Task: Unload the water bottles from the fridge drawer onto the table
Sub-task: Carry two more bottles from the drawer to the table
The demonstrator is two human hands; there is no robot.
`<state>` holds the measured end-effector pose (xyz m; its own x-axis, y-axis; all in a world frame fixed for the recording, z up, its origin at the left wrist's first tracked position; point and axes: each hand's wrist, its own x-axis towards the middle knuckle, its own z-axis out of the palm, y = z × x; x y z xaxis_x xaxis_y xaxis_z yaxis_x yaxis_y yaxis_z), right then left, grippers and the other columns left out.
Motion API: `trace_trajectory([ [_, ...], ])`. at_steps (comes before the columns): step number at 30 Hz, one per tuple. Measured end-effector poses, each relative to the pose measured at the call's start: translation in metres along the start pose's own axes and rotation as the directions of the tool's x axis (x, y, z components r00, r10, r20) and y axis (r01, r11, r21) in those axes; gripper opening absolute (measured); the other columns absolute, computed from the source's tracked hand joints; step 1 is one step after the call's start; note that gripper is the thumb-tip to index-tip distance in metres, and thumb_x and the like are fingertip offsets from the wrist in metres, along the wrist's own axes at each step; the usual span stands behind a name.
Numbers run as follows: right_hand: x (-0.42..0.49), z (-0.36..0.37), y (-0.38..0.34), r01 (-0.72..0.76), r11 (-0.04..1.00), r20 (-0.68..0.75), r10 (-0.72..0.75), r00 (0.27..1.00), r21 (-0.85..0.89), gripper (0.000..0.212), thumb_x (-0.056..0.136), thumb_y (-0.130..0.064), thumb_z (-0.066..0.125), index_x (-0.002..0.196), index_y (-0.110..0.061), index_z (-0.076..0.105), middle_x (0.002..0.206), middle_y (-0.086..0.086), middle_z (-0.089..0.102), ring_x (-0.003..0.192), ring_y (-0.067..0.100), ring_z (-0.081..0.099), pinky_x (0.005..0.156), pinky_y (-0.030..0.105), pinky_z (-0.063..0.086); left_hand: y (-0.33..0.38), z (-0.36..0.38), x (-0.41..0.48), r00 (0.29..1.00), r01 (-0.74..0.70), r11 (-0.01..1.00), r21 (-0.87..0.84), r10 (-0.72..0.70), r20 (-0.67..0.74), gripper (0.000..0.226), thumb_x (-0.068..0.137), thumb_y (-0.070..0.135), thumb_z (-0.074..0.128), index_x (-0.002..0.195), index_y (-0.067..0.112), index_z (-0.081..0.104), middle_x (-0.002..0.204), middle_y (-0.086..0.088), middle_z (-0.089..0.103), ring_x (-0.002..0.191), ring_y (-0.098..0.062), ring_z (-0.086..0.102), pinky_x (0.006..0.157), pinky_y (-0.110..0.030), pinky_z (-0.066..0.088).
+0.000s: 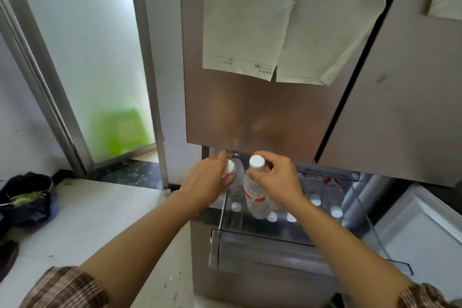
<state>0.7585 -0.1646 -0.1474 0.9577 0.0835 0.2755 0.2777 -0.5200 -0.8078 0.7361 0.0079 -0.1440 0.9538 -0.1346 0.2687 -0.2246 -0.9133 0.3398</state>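
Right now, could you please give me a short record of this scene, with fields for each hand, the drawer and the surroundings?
left hand: grips a clear plastic water bottle with a white cap at its neck
right hand: holds a second clear white-capped bottle with a red label above the drawer
open fridge drawer: more white-capped bottles inside, lying down
fridge door: white paper sheets hang on it
floor, left: dark bag
table: not in view

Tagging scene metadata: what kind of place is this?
Likely a home kitchen: a fridge with papers stuck on its door, its pulled-out drawer holding water bottles, and a tiled floor.
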Motion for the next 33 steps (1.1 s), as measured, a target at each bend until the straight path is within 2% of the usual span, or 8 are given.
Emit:
trace_trajectory([
  [7,-0.035,0.008,-0.096,0.123,0.990,0.130,-0.132,0.983,0.073,0.028,0.075,-0.013,0.079,0.101,-0.022,0.072,0.094,-0.008,0.071,0.086,0.008,0.066,0.073,0.021,0.052,-0.026,-0.092,-0.071,0.984,0.028,0.995,-0.099,-0.045,-0.175,0.023,0.088,0.035,0.061,0.095,0.018,0.047,0.078,0.002,0.054,0.071,-0.020,0.050,0.061,-0.029,0.031],
  [12,-0.083,0.050,-0.161,0.206,0.973,0.278,-0.228,0.933,0.107,0.024,0.078,-0.014,0.078,0.096,-0.025,0.069,0.090,-0.007,0.069,0.083,0.009,0.064,0.076,0.025,0.052,-0.062,-0.143,-0.151,0.972,0.094,0.994,-0.047,-0.102,-0.214,0.025,0.089,0.037,0.059,0.097,0.015,0.051,0.080,-0.004,0.058,0.076,-0.028,0.056,0.062,-0.035,0.043],
  [16,-0.126,0.109,-0.195,0.257,0.965,0.417,-0.256,0.872,0.056,0.023,0.079,-0.026,0.077,0.098,-0.032,0.066,0.091,0.003,0.069,0.084,0.024,0.065,0.079,0.040,0.057,-0.104,-0.175,-0.228,0.963,0.201,0.979,0.044,-0.190,-0.190,0.028,0.090,0.042,0.056,0.100,0.016,0.051,0.091,-0.006,0.064,0.083,-0.028,0.059,0.065,-0.036,0.046],
  [18,-0.148,0.140,-0.211,0.320,0.947,0.506,-0.295,0.811,0.039,0.024,0.080,-0.029,0.076,0.100,-0.032,0.065,0.088,0.003,0.068,0.079,0.017,0.064,0.076,0.033,0.057,-0.126,-0.188,-0.268,0.956,0.258,0.963,0.070,-0.244,-0.164,0.026,0.090,0.043,0.055,0.095,0.018,0.049,0.090,-0.003,0.062,0.083,-0.025,0.058,0.063,-0.033,0.042],
  [21,-0.183,0.189,-0.240,0.457,0.889,0.618,-0.372,0.692,0.024,0.026,0.081,-0.026,0.076,0.105,-0.020,0.067,0.073,-0.013,0.057,0.060,-0.004,0.053,0.057,0.010,0.041,-0.160,-0.203,-0.332,0.924,0.365,0.927,0.091,-0.348,-0.156,0.023,0.089,0.043,0.055,0.094,0.021,0.051,0.095,0.000,0.064,0.086,-0.023,0.059,0.064,-0.033,0.043],
  [26,-0.242,0.280,-0.284,0.534,0.837,0.745,-0.431,0.508,0.120,0.021,0.079,-0.025,0.075,0.097,-0.021,0.065,0.085,-0.009,0.063,0.072,0.002,0.055,0.067,0.026,0.046,-0.205,-0.233,-0.439,0.830,0.553,0.827,0.097,-0.538,-0.147,0.024,0.086,0.039,0.058,0.099,0.020,0.056,0.094,0.000,0.064,0.085,-0.022,0.059,0.071,-0.036,0.050],
  [29,-0.276,0.331,-0.320,0.621,0.757,0.763,-0.520,0.384,0.204,0.019,0.077,-0.028,0.074,0.089,-0.032,0.059,0.077,-0.016,0.057,0.068,0.004,0.052,0.066,0.026,0.042,-0.230,-0.253,-0.498,0.747,0.660,0.745,0.094,-0.637,-0.191,0.020,0.084,0.037,0.057,0.093,0.019,0.056,0.091,0.000,0.062,0.081,-0.021,0.056,0.061,-0.031,0.040],
  [33,-0.316,0.390,-0.376,0.692,0.655,0.782,-0.586,0.214,0.301,0.023,0.081,-0.029,0.071,0.101,-0.021,0.063,0.087,-0.009,0.061,0.078,0.010,0.058,0.070,0.028,0.049,-0.262,-0.283,-0.565,0.623,0.780,0.616,0.109,-0.749,-0.226,0.019,0.085,0.038,0.055,0.093,0.021,0.053,0.086,0.003,0.058,0.078,-0.019,0.053,0.054,-0.029,0.031],
])
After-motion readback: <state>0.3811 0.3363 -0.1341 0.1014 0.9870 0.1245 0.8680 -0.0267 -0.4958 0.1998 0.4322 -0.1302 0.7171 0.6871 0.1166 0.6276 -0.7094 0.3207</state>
